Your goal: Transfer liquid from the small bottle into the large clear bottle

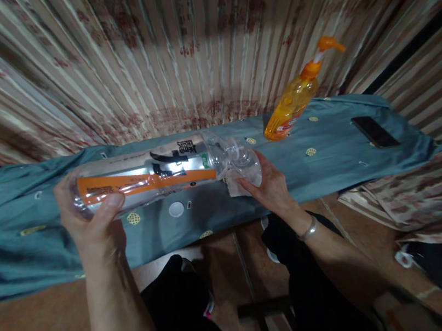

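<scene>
Head view: one large, clear plastic bottle with a silver and orange label [156, 175] is held lengthwise above a long, narrow desk covered in teal cloth with yellow prints [321, 167]. Its base sits in the left hand [96, 225], neck pointing toward the right hand [271, 183].

Left fingers: wrapped around the base end, thumb pressed across the orange band; the others are mostly hidden behind the bottle. Right fingers: closed on one small, translucent, pale piece [252, 169] at the bottle's neck, thumb on the near side. Its exact shape is too blurred to tell, as is whether the fingers also touch the neck.

Count on the desk: one round white disc [176, 209], lying flat just below the bottle; one orange, see-through pump bottle [292, 102], standing near the back edge, right of the held bottle; one black, flat phone [374, 131], lying well apart at the right end. Bottles total two. One silver bracelet [308, 228] circles the right wrist.
</scene>
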Demonstrator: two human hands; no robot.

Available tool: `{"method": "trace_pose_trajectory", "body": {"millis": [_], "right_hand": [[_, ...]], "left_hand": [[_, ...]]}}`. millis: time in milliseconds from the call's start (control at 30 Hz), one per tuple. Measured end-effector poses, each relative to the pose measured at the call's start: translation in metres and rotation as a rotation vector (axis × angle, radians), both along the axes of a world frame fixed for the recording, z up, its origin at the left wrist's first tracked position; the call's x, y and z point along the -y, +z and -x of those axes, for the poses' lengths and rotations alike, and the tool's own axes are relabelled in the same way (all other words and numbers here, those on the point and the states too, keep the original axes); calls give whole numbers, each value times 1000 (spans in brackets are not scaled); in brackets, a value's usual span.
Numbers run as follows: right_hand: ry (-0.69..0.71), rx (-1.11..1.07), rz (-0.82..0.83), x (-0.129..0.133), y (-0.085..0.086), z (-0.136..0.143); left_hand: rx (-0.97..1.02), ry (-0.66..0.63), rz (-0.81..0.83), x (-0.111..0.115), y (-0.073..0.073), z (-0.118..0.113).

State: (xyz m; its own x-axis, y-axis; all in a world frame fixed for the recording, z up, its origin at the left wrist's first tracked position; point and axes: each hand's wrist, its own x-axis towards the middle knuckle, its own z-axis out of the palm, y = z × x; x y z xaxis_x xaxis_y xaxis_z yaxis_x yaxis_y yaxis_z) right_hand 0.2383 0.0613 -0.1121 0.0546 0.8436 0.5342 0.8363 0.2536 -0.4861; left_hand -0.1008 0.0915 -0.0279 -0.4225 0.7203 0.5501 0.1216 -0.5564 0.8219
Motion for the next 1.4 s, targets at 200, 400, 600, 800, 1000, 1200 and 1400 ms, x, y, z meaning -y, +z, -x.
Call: {"method": "trace_pose_trajectory", "body": {"millis": [200,400,600,800,1000,1200,1400], "right_hand": [[1,14,-64,0,0,1],[-10,5,-9,0,0,0],[9,-1,-34,-1,-2,-1],[-1,-4,-8,0,0,0],[-4,-6,1,0,-1,0],[-9,13,-9,-1,-2,0],[0,18,-32,0,-1,0]], "left_hand": [[-8,-5,-12,0,0,1],[31,6,10,1,3,-2],[-19,13,1,0,2,-1],[-32,-15,-19,1,0,0],[-13,-10,-26,-2,-2,2],[-85,30,-4,-4,-7,6],[-104,38,-5,-3,-7,6]]}}
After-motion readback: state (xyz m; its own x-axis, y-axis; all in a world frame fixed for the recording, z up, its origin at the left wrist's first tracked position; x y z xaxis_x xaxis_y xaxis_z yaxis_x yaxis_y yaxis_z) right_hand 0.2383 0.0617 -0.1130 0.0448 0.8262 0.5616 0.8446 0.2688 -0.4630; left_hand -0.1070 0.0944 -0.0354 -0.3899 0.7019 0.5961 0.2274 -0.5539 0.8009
